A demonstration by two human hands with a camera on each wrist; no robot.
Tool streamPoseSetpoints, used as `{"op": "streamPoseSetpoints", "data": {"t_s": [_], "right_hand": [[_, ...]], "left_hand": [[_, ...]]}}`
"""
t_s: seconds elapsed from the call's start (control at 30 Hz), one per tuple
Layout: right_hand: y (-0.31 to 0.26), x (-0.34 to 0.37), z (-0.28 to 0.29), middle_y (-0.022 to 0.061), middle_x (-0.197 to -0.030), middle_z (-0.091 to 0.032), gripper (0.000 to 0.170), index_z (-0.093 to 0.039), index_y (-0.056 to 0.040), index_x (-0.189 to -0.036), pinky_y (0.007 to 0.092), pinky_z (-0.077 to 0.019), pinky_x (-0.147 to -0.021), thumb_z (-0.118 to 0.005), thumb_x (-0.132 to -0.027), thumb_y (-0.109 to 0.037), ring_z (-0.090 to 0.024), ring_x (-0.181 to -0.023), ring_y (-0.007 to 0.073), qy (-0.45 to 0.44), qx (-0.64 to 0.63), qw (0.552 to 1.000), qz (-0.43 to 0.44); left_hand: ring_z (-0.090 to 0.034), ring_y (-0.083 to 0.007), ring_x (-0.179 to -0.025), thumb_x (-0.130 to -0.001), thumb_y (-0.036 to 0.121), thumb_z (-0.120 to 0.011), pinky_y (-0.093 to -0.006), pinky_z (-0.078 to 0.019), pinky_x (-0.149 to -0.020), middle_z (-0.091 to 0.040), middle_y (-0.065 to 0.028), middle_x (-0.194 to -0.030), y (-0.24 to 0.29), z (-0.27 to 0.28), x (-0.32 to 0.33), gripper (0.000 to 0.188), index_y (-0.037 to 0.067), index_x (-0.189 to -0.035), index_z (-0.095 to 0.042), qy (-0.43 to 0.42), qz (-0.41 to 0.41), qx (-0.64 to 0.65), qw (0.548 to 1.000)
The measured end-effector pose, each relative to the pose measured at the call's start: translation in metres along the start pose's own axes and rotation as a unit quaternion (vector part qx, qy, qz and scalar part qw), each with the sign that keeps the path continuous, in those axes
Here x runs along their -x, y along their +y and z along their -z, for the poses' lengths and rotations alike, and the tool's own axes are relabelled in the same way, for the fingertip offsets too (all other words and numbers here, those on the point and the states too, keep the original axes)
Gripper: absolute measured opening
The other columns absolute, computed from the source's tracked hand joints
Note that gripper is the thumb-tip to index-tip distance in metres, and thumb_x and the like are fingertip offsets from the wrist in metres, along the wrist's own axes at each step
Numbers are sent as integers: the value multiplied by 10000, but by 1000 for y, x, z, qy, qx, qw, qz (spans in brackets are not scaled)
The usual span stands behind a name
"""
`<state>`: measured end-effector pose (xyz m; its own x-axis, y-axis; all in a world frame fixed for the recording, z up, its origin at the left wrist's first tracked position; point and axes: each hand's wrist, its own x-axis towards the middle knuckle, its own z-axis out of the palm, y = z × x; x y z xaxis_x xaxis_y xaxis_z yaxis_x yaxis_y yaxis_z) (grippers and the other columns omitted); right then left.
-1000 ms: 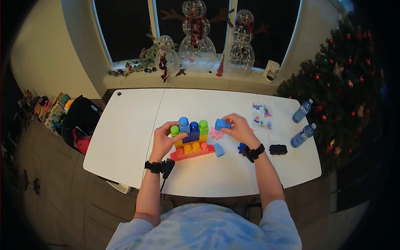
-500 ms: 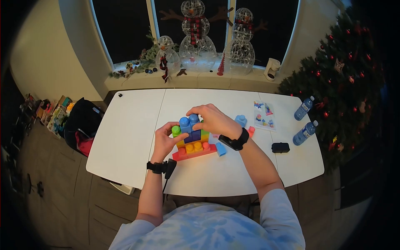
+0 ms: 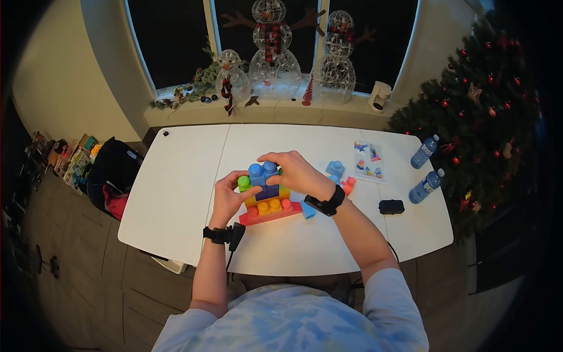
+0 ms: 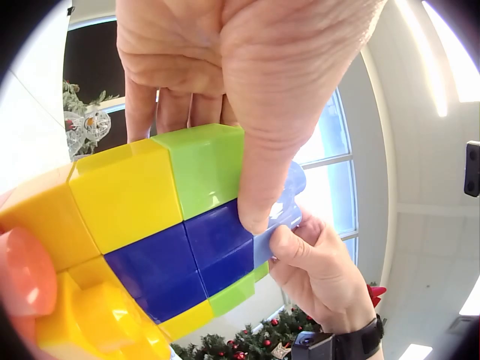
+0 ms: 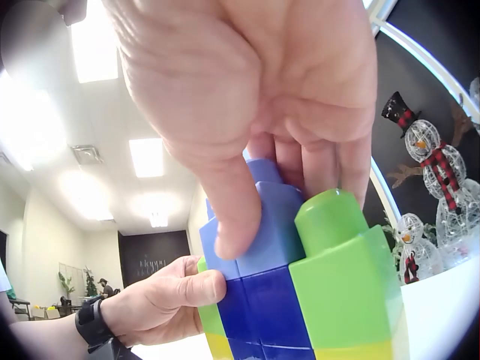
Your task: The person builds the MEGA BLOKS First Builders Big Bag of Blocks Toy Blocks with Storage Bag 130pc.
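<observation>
A block structure with a red base (image 3: 271,216) stands on the white table, its rows yellow, dark blue and green. My left hand (image 3: 227,199) grips its left side around the green block (image 4: 202,169), thumb over the dark blue blocks (image 4: 219,246). My right hand (image 3: 299,175) pinches a light blue block (image 5: 274,225) on top of the dark blue ones, beside another light blue block (image 3: 256,171). In the right wrist view the thumb lies on its front, and the other fingers are behind it. A green block (image 5: 341,277) stands to its right.
Right of the structure lie light blue blocks (image 3: 335,169) and a red-pink piece (image 3: 348,186). Farther right are a picture sheet (image 3: 369,161), a black case (image 3: 391,206) and two water bottles (image 3: 424,151), (image 3: 426,186).
My right hand has moved left with the blue block from beside the structure to its top, where the block now sits. My left hand keeps its grip.
</observation>
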<state>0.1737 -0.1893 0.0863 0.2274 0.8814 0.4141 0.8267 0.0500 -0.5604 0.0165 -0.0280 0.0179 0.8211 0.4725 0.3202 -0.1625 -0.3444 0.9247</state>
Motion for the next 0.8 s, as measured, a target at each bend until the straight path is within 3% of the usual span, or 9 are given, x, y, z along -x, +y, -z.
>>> {"op": "streamPoseSetpoints", "data": {"t_s": [0.13,0.2,0.27,0.33,0.37,0.43,0.53,0.7,0.8], "right_hand": [[-9,18,22,141,-1223,-712,523,-632,-73,-1336,355,-567,-848,-791,-841,-135,-719,-1007,238,28,-77,995,-58],[12,31,41,172,-1244,-696,558,-623,-42,-1338,396,-537,-940,-802,-845,-233,-668,-1135,325,159,-117,977,-83],[46,51,60,166,-1188,-712,507,-645,-56,-1308,384,-525,-954,-794,-855,-227,-667,-1116,314,225,-77,960,-150],[71,80,70,157,-1133,-725,424,-682,-65,-1235,415,-530,-945,-784,-845,-196,-669,-1089,324,182,83,957,-212],[88,95,67,157,-1133,-725,424,-682,-65,-1235,415,-530,-945,-784,-845,-196,-669,-1089,324,184,85,956,-211],[118,120,52,148,-1068,-733,344,-711,-69,-1159,455,-535,-929,-760,-823,-124,-664,-1057,339,28,198,951,-234],[119,131,30,144,-1038,-733,341,-725,-77,-1127,474,-536,-925,-741,-787,-72,-656,-1048,351,-5,242,929,-279],[151,138,0,161,-1062,-718,385,-710,-90,-1159,469,-543,-923,-731,-776,-54,-667,-1018,360,20,282,921,-270],[128,119,18,163,-1115,-705,391,-678,-62,-1183,449,-551,-901,-731,-796,-49,-681,-986,366,55,173,954,-239]], "left_hand": [[-679,-114,-898,-785,66,-882,-284,-562,-846,-736,-40,-995,-1,0,-1,410,0,-1141,-690,-6,4,1,1000],[-679,-118,-903,-789,61,-877,-286,-561,-855,-734,-47,-1007,0,2,-2,398,-4,-1135,-691,-8,16,-12,1000],[-678,-136,-950,-768,83,-895,-309,-548,-912,-730,-57,-1040,1,3,-5,490,-1,-1193,-666,-22,7,-29,999],[-675,-160,-1019,-735,107,-917,-337,-522,-974,-727,-68,-1072,12,3,-7,614,8,-1266,-626,-14,-44,4,999],[-675,-160,-1019,-735,107,-917,-337,-522,-974,-727,-68,-1072,15,2,-9,614,8,-1266,-626,-15,-47,5,999],[-669,-171,-1068,-708,122,-931,-352,-504,-998,-727,-72,-1085,20,0,-12,703,16,-1316,-593,-11,-44,29,999],[-681,-164,-1044,-712,100,-924,-336,-514,-968,-730,-80,-1077,29,-6,-16,690,14,-1313,-597,-16,-43,4,999],[-686,-140,-967,-711,76,-921,-297,-536,-898,-727,-68,-1039,33,-14,-15,658,21,-1295,-622,-13,-26,-6,1000],[-678,-127,-921,-715,68,-915,-274,-547,-857,-719,-52,-1006,28,-17,-15,620,21,-1271,-646,5,-31,-15,999]]}}
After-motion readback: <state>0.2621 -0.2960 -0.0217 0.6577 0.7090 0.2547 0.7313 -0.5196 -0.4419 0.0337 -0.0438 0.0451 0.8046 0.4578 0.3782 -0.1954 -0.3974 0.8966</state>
